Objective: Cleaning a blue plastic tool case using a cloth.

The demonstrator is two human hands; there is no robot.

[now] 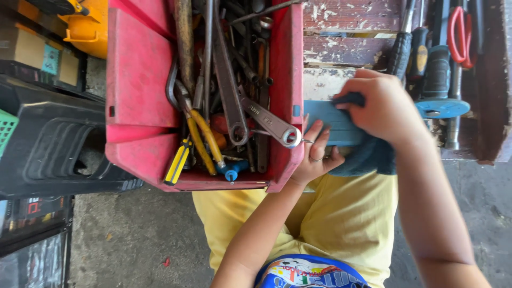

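Starting at the left, the red tool bin (140, 101) sits at the edge of the wooden worktop (352, 21), crammed with wrenches (269, 121), long steel bars, yellow-handled pliers (205, 141) and a yellow-and-black screwdriver (177, 160) near its front wall. Your left hand (314, 157) rests against the bin's right wall, fingers loosely spread and touching the lower edge of the flat blue piece (333, 124) that lies just beside the bin; it grips nothing that I can see. Keep that hand firm there so the piece stays put under the rubbing.

Your right hand (386, 109) is curled down on the blue piece, fingers pressed together over a dark blue cloth (368, 157) whose bulk hangs below the hand toward your lap. As I judge it, wiping goes best with flat, even pressure and the cloth bunched fully under your palm, so loose folds don't catch on the bin.

Farther right, a row of dark-handled tools (426, 58), a blue disc (442, 108) and red-handled cutters (458, 34) lies on the worktop.
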